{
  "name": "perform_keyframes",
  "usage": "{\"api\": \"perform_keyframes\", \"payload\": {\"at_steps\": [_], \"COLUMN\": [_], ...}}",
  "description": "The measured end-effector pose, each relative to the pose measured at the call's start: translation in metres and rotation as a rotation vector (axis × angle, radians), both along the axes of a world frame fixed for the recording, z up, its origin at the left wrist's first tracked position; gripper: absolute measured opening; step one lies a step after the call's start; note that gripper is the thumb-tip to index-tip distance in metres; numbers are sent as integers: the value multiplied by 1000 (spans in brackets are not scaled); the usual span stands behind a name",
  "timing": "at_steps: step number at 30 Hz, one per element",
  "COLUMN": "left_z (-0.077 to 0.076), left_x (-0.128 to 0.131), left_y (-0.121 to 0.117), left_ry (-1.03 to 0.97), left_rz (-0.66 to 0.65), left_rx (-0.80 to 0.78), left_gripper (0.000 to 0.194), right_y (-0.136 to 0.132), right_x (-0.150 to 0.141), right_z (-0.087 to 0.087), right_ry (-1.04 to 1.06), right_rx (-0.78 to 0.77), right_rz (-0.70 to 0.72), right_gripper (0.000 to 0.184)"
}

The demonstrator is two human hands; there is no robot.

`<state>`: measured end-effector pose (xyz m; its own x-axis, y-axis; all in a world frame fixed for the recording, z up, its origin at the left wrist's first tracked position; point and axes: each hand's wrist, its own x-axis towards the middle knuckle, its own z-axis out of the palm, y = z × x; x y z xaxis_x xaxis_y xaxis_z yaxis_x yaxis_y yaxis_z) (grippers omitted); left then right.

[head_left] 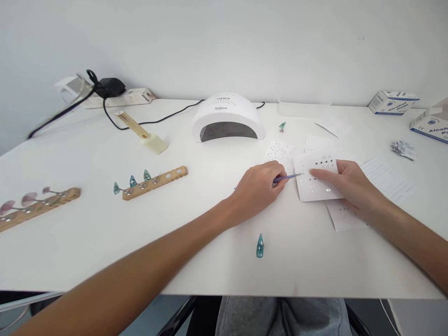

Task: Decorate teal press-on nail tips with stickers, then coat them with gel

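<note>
My left hand (257,189) is closed around a slim purple tool (282,178) with a fine metallic tip; I cannot tell whether it is tweezers or a pick. That tip reaches the face of a white nail sticker sheet (308,186) dotted with silver stars. My right hand (355,184) pinches the sheet by its right side, thumb on top. Nearer to me lies a teal press-on nail (260,246) with a silver decoration. Other sticker sheets (341,219) are spread beneath and around the right hand.
A white nail lamp (229,119) stands at the back. Leftward are a wooden nail stand (156,183) with several teal nails, another stand (42,207) with pink ones and a flat brush (143,133). A small nail (282,126) and alcohol pad boxes (392,102) sit toward the back right.
</note>
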<state>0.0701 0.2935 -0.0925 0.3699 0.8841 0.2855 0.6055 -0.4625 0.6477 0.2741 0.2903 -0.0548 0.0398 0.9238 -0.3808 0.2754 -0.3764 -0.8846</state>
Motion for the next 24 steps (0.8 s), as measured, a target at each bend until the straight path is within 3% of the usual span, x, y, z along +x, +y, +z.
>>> {"api": "perform_keyframes", "payload": {"at_steps": [8, 16, 24], "left_z": [0, -1, -1], "left_x": [-1, -1, -1], "left_y": [0, -1, -2], "left_ry": [3, 0, 11], "left_rz": [-7, -27, -42], "left_rx": [7, 42, 64], "left_gripper": [15, 16, 17], "right_y": [0, 3, 3], "right_x": [-1, -1, -3], "right_z": [1, 6, 7], "right_ry": [6, 24, 35], "right_rx": [2, -132, -143], "right_rz": [6, -74, -92], "right_gripper": [19, 24, 19]}}
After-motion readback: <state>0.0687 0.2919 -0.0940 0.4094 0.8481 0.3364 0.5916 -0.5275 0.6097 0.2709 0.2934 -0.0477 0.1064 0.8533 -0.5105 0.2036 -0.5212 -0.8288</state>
